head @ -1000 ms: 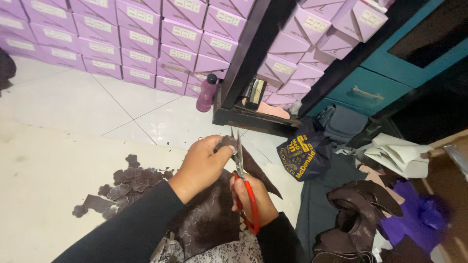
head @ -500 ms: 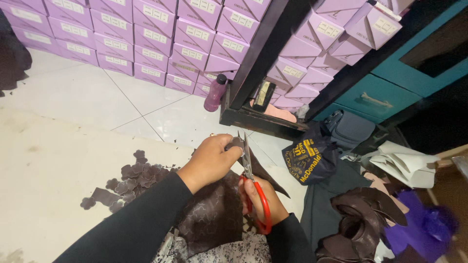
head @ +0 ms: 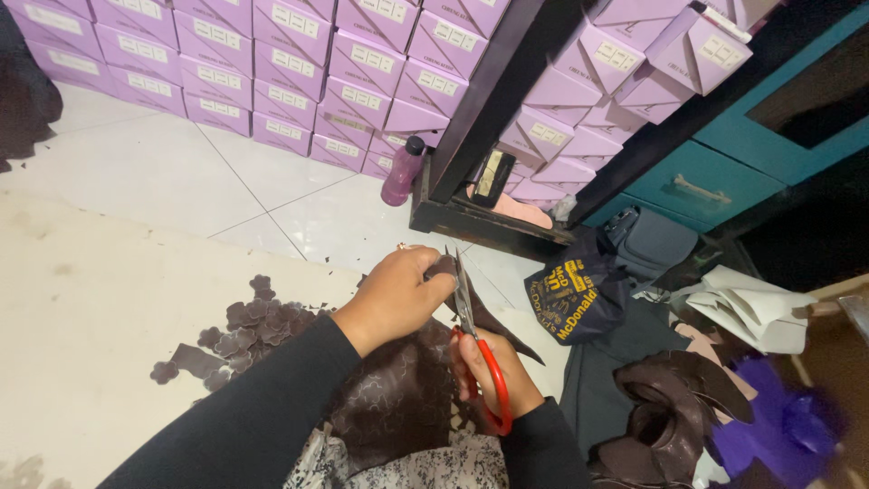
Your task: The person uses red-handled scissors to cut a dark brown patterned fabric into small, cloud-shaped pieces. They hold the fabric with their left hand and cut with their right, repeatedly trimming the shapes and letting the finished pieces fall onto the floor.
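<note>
My left hand [head: 398,294] pinches the top edge of a dark brown leather sheet [head: 398,398] that lies over my lap. My right hand [head: 498,367] grips red-handled scissors [head: 475,344], their blades pointing up into the leather right beside my left fingers. A pile of several flower-shaped brown leather cutouts [head: 240,330] lies on the pale mat to the left of my left arm. Both arms wear black sleeves.
Stacked purple boxes [head: 299,72] line the far wall and a dark shelf frame [head: 480,118]. A purple bottle [head: 403,172] stands by the frame. A dark printed bag [head: 570,299], brown leather pieces [head: 670,417], white paper [head: 751,308] and a teal cabinet [head: 706,172] are on the right.
The view has shifted a little; my hands stay together on the leather, with the scissors working slightly further along the cut.
</note>
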A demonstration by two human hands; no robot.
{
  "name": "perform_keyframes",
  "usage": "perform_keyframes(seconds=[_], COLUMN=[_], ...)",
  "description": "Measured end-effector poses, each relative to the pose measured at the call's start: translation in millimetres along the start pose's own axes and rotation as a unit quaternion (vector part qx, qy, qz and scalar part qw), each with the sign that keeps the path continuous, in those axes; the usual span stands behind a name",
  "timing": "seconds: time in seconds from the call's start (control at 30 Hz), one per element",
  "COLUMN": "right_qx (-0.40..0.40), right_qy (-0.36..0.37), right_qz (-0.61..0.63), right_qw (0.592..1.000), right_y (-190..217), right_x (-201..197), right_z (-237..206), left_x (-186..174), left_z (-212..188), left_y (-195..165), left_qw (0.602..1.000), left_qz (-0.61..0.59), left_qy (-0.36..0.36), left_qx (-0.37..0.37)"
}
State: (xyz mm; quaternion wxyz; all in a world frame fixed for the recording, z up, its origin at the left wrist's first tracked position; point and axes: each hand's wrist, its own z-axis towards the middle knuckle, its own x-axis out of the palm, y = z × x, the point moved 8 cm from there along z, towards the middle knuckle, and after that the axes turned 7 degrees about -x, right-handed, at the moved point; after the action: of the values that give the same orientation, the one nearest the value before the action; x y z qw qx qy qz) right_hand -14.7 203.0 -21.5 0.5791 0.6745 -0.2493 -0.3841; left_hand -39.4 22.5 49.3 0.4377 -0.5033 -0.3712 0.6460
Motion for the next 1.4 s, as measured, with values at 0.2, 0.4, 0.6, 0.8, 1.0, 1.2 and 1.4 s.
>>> perform_keyframes(seconds=[0.2, 0.4, 0.6, 0.8, 1.0, 1.2, 1.4], right_qx=[0.021, -0.001, 0.015, -0.016, -0.025, -0.013, 0.015], right_qy=[-0.001, 0.008, 0.003, 0.008, -0.002, -0.012, -0.020], right_qz=[-0.011, -0.002, 0.004, 0.002, 0.004, 0.009, 0.019], right_qw=[1.000, 1.000, 1.000, 1.000, 1.000, 1.000, 1.000], right_y=[-4.1, -4.2, -7.6, 1.3, 3.1, 2.3, 4.6], right_x=[-3.4, -5.6, -7.8, -4.2, -2.0, -3.4, -2.0], right_z=[-1.6, -0.4, -1.0, -2.2, 0.1, -0.4, -1.7], left_x=[-0.7, -2.7, -0.3, 0.9, 5.1, 3.4, 6.0], left_z=[-1.6, -0.1, -0.4, -1.3, -1.1, 0.6, -1.1], left_y=[-2.2, -4.3, -2.6, -10.8, -2.5, -1.3, 0.7], left_qw=[1.000, 0.999, 0.999, 0.998, 0.998, 0.997, 0.995], left_qz=[0.003, 0.027, -0.016, -0.010, -0.030, -0.033, -0.063], left_qy=[0.001, -0.004, 0.031, 0.035, 0.057, 0.057, 0.064], left_qx=[0.009, 0.019, -0.009, 0.044, -0.021, -0.033, -0.051])
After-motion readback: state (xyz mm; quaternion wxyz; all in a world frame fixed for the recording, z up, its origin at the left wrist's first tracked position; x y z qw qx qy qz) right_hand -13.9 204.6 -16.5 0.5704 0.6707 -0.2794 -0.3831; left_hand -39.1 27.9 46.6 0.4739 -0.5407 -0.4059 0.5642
